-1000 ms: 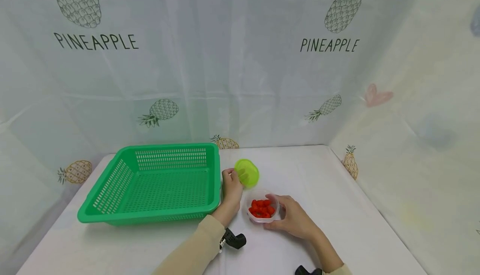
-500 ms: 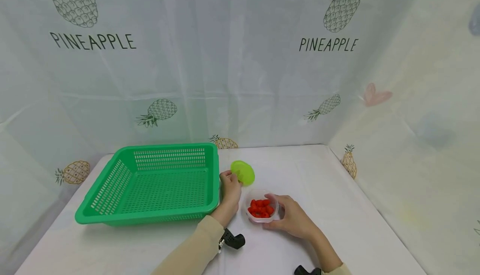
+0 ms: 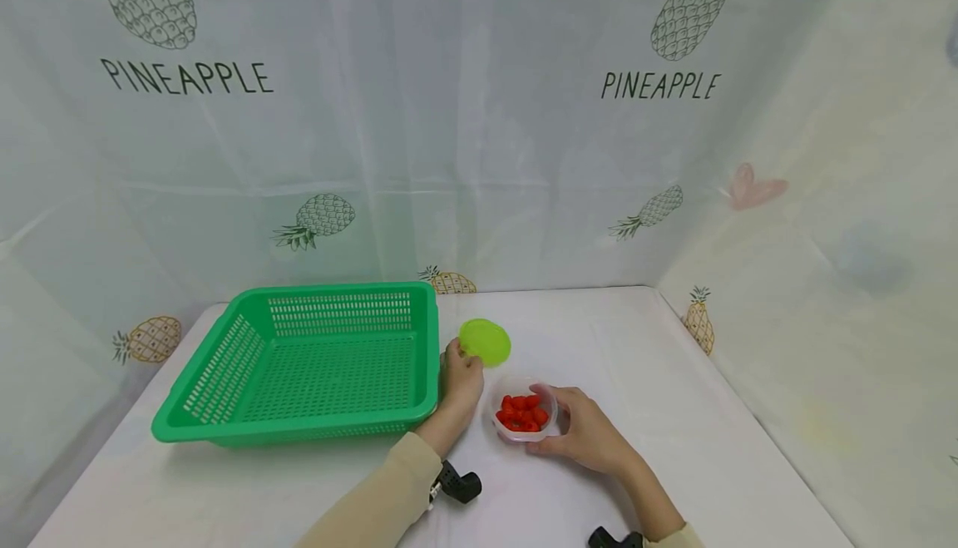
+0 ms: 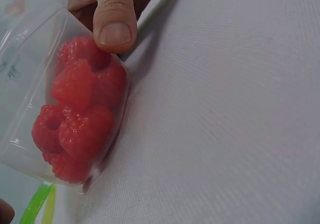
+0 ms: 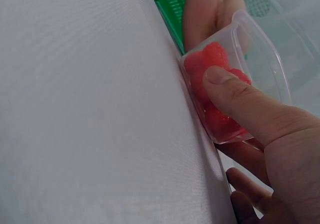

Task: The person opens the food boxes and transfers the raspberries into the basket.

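Observation:
My right hand [image 3: 584, 431] holds a small clear plastic container [image 3: 556, 409] on the white table, thumb on the near side and fingers round the far side. Several red raspberries [image 4: 85, 129] lie in it; the container's top is uncovered. In the right wrist view the thumb [image 5: 230, 91] presses the clear wall in front of the berries. Left of the container, my left hand [image 3: 461, 377] pinches the near left edge of a round yellow-green lid [image 3: 486, 342]. Only one fingertip of that hand [image 4: 5, 211] shows in the left wrist view.
A large green plastic basket [image 3: 299, 430] with slotted sides stands on the table at the left, its right wall close beside my left hand. A white curtain [image 3: 509, 140] printed with pineapples hangs behind the table [image 3: 674, 415].
My left hand has tipped the lid flatter and brought it slightly left. The right hand and the container of raspberries have stayed in place.

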Motion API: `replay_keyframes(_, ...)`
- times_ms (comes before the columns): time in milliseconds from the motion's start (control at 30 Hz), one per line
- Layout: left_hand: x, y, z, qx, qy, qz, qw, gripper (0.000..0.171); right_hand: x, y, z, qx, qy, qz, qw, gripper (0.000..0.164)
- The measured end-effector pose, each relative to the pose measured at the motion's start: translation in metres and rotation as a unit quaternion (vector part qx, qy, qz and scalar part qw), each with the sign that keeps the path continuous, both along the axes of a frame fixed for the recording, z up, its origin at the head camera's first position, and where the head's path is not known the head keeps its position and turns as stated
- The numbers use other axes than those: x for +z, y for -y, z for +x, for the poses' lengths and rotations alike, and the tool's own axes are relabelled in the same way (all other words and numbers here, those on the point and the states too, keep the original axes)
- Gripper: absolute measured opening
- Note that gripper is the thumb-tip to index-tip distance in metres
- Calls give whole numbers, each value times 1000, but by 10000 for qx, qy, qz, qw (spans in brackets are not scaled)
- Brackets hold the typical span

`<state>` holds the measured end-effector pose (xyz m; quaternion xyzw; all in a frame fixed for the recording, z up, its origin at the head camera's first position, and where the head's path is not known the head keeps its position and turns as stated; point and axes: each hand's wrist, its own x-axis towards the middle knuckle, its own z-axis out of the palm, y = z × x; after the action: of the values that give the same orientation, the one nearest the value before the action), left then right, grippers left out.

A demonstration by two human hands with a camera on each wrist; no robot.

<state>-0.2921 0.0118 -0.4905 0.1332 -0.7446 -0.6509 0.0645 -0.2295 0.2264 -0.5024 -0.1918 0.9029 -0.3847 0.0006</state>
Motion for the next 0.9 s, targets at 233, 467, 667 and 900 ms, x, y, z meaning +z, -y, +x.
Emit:
replay_keyframes(233, 5, 0, 4, -60, 192, -451, 9988, 69, 1, -1, 0, -19, -6, 20, 10000, 83)
replay_keyframes(467, 10, -2, 8, -97, 169, -695, 9974, 72, 0, -1, 0, -33, -53, 49, 10000, 83)
replay_keyframes(667, 12, -5, 10, -181, 149, -971, 9950, 72, 1, -1, 2, 12, -10, 56, 10000, 82)
replay_keyframes(900, 31, -9, 13, -443, -261, -942, 9942, 62, 1, 0, 2, -1, -23, 62, 10000, 81)
